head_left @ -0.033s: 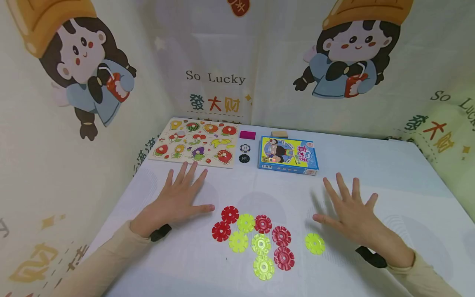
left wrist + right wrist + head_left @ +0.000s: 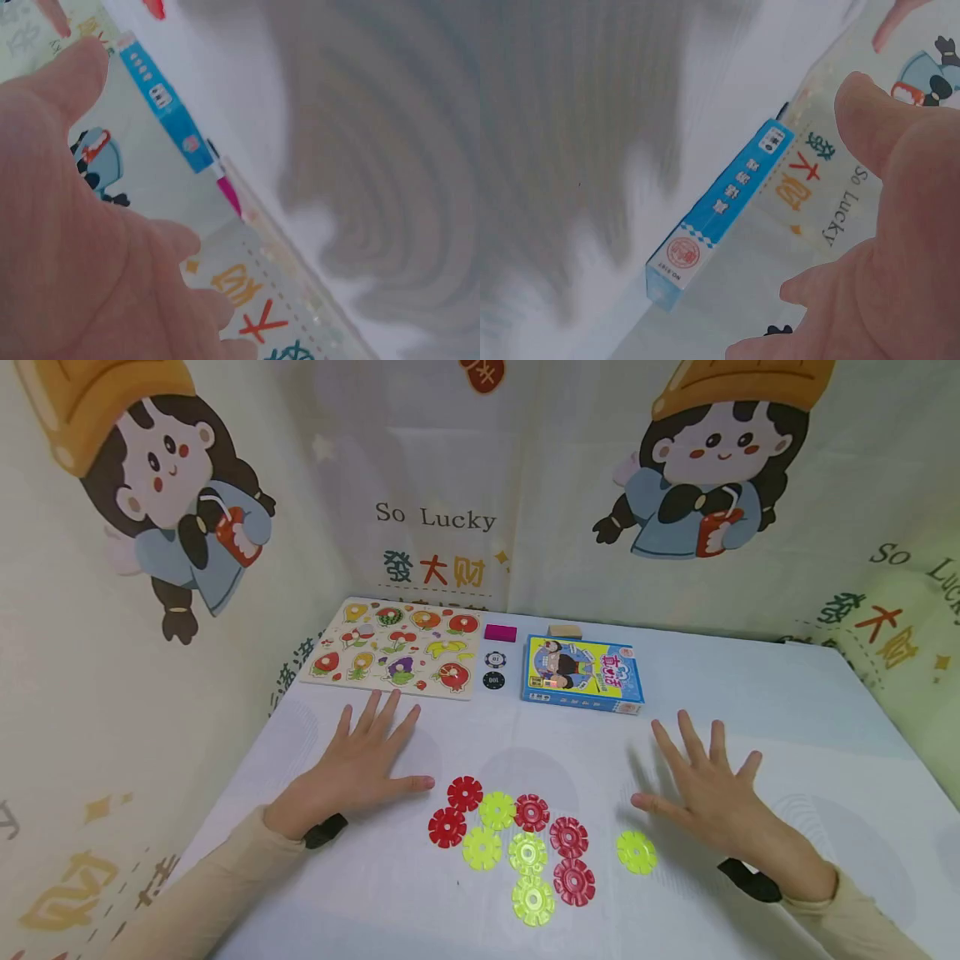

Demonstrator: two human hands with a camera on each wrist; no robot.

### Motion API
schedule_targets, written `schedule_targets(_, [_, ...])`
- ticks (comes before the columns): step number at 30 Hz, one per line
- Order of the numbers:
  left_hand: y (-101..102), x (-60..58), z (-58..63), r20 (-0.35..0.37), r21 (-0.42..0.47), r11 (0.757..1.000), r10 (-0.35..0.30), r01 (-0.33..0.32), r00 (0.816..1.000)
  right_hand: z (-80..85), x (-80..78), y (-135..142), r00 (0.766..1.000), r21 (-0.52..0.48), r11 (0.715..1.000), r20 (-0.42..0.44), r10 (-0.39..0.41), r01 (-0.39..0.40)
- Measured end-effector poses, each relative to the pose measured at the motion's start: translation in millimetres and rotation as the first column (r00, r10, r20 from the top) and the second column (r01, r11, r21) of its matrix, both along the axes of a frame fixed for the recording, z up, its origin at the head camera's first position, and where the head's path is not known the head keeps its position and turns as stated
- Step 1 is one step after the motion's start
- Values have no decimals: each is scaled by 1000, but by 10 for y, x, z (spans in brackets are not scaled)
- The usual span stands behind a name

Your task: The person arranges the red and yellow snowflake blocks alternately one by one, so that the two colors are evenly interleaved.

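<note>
Both hands are spread wide with straight fingers and grasp nothing; each is on the near side of the blue box (image 2: 581, 675), the left hand (image 2: 356, 768) off to its left, the right hand (image 2: 708, 797) off to its right. Beige sleeves (image 2: 225, 881) cover the arms, with a black strap (image 2: 750, 880) at each wrist. Behind the box hangs a cloth (image 2: 555, 502) printed with cartoon figures and writing. A white table (image 2: 360, 902) lies under the box and reaches out on all sides of it. Left of the box is a fruit puzzle board (image 2: 378, 672), just beyond the left fingertips. The box itself lies flat, its yellow picture face up. On its near side, between the hands, lie five red discs (image 2: 569, 837) and five yellow discs (image 2: 637, 852), nine bunched together and one yellow apart, toward the right thumb. A wooden block (image 2: 565, 631) sits just behind the box, and a pink block (image 2: 500, 632) to its back left. Two round chips (image 2: 494, 680) lie between box and board.
</note>
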State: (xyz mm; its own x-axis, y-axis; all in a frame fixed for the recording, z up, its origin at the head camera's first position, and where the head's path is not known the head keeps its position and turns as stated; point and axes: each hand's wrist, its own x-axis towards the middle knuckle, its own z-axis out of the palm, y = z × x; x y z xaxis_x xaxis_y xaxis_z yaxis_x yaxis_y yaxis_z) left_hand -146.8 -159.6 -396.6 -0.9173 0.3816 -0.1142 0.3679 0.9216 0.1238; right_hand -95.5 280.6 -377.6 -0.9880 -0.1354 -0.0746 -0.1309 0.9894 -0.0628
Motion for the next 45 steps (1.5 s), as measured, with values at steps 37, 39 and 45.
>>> schedule_targets(37, [502, -151, -35, 195, 339, 878, -417, 338, 888, -129, -244, -1502, 773, -86, 772, 21, 634, -630])
schedule_targets(39, [489, -165, -46, 219, 366, 875, -412, 317, 884, -136, -239, -1511, 772, -75, 770, 18, 636, -633])
schedule_targets(45, [471, -199, -70, 261, 419, 865, -407, 277, 875, -153, -236, -1518, 775, -59, 774, 14, 632, -630])
